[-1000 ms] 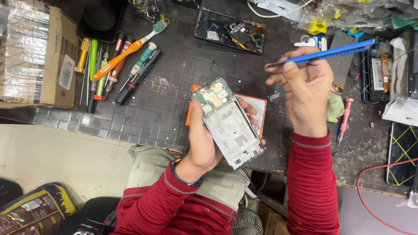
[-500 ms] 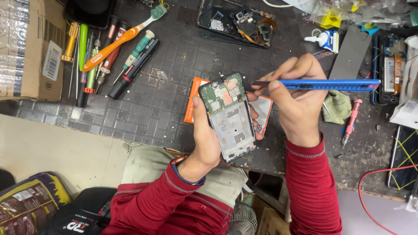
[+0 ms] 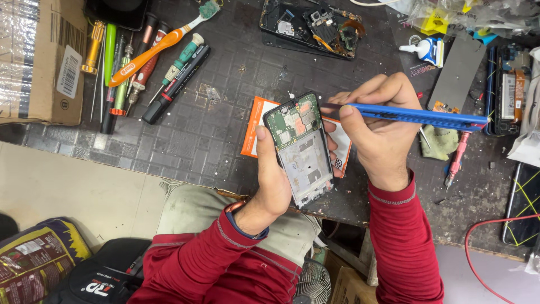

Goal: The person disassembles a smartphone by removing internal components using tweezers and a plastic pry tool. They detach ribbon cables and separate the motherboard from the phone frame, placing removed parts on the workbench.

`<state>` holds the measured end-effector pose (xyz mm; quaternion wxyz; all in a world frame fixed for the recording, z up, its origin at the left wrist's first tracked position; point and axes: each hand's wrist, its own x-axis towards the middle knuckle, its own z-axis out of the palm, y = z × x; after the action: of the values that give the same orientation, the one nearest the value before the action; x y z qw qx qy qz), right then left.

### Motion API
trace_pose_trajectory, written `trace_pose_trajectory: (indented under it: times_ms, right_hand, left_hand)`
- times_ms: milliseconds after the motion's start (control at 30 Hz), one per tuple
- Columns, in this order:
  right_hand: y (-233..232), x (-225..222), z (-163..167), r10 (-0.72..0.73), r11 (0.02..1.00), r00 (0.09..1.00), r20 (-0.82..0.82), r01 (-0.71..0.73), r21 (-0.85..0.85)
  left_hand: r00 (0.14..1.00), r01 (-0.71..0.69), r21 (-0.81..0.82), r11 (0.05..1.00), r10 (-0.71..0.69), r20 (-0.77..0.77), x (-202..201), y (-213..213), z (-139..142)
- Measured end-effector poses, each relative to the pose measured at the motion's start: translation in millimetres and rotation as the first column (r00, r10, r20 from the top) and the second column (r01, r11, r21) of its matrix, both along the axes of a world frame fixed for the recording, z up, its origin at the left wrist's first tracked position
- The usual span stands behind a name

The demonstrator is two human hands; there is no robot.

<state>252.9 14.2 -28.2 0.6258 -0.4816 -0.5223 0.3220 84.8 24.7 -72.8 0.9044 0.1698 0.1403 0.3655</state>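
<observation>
My left hand [image 3: 273, 180] grips an opened phone frame [image 3: 301, 147] from below, back cover off, green circuit board at its top end. My right hand [image 3: 378, 126] pinches blue tweezers [image 3: 416, 116] that lie level, their tip touching the upper right edge of the phone by the board. Under the phone lies an orange and white card [image 3: 253, 126] on the dark work mat [image 3: 225, 84].
Screwdrivers, a marker and an orange toothbrush [image 3: 152, 48] lie at the back left beside a cardboard box [image 3: 34, 62]. Another dismantled phone [image 3: 309, 25] sits at the back. A glue bottle [image 3: 427, 50], pink tool [image 3: 457, 157] and more phones [image 3: 509, 90] crowd the right.
My right hand came down from the upper right and brought the tweezers' tip to the phone's top edge. The left hand kept holding the phone, turning it slightly.
</observation>
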Motion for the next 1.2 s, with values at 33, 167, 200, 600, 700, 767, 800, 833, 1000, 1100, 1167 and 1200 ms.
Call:
trace_pose_trajectory:
  times_ms: [33, 167, 200, 600, 700, 767, 800, 833, 1000, 1100, 1167, 1200]
  right_hand:
    - [0.4, -0.3, 0.1, 0.002, 1.0, 1.0, 0.0, -0.002, 0.006]
    - [0.8, -1.5, 2.3, -0.011, 1.0, 1.0, 0.002, 0.011, -0.029]
    - [0.6, -1.8, 3.1, -0.019, 0.999, 1.0, -0.007, 0.019, -0.051]
    - [1.7, 4.8, 4.0, -0.006, 0.973, 0.978, -0.209, -0.042, -0.225]
    - [2.0, 4.8, 2.5, -0.006, 0.955, 0.946, -0.324, -0.091, -0.282]
    - [1.9, 3.3, 2.4, 0.016, 0.938, 0.915, -0.403, -0.154, -0.311]
    - [1.7, 3.2, 3.1, 0.004, 0.932, 0.903, -0.43, -0.159, -0.325]
    - [1.8, 3.0, 3.9, -0.009, 0.926, 0.89, -0.456, -0.165, -0.34]
    - [0.6, 4.3, 8.3, 0.029, 0.912, 0.85, -0.525, -0.237, -0.334]
    - [0.3, 4.9, 8.8, 0.065, 0.916, 0.86, -0.507, -0.253, -0.312]
    - [0.3, 4.6, 8.5, 0.091, 0.92, 0.86, -0.503, -0.266, -0.289]
    - [-0.1, 4.3, 8.5, 0.09, 0.923, 0.875, -0.475, -0.252, -0.289]
  left_hand:
    - [1.0, 0.001, 0.01, 1.0, -0.001, 0.013, 0.3, -0.5, -0.7]
    - [1.0, 0.023, 0.02, 1.0, -0.023, 0.009, 0.1, -2.0, -2.7]
    - [1.0, 0.018, 0.027, 0.999, -0.019, 0.012, 0.0, -2.1, -2.8]
    - [1.0, 0.005, -0.071, 0.997, -0.004, 0.001, 0.3, -1.1, -0.5]
    - [0.999, 0.036, -0.011, 0.999, -0.036, 0.007, -2.3, -0.3, -0.6]
    - [0.999, 0.043, -0.009, 0.999, -0.044, -0.016, -2.6, 0.4, 0.4]
    - [0.999, 0.051, -0.013, 0.999, -0.051, -0.005, -2.6, 0.7, 1.2]
    - [0.998, 0.058, -0.018, 0.998, -0.058, 0.006, -2.5, 0.9, 2.1]
    - [0.998, 0.056, -0.011, 0.998, -0.056, -0.031, -2.2, 1.8, 6.8]
    - [0.998, 0.057, -0.043, 0.997, -0.057, -0.014, -2.0, 3.3, 6.7]
    - [0.998, 0.064, -0.044, 0.997, -0.062, 0.031, -1.8, 3.4, 5.2]
    - [0.998, 0.055, -0.045, 0.997, -0.055, 0.02, -1.2, 3.1, 4.1]
